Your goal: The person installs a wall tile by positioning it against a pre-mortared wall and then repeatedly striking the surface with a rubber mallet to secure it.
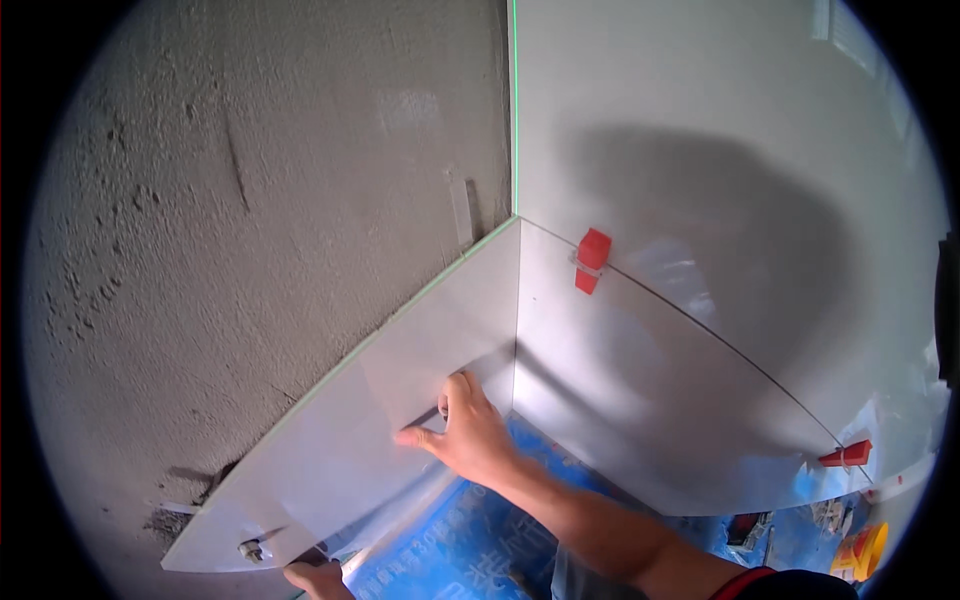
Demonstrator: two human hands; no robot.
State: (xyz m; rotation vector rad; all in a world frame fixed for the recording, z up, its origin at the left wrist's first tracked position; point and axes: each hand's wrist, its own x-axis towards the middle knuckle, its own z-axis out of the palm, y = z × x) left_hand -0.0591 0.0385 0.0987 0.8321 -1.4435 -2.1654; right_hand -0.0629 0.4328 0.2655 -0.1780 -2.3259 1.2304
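Observation:
A large pale wall tile [400,370] leans along the bare grey wall, its upper edge running down from the corner to the lower left. My right hand [465,425] is at the tile's face, thumb stretched to the left and fingers curled around a small dark spot. What the fingers hold is hidden. Near the tile's bottom edge, my left hand [318,578] is partly cut off by the frame, and its fingers are mostly hidden. A small metal pipe fitting [250,550] sticks out through the tile's lower left part.
Tiles cover the right wall [640,370], with a red levelling wedge [591,260] and another red wedge [847,455] on their joint. Blue printed sheeting [470,545] lies below. A yellow tub [858,552] stands at lower right. A green laser line [516,100] marks the corner.

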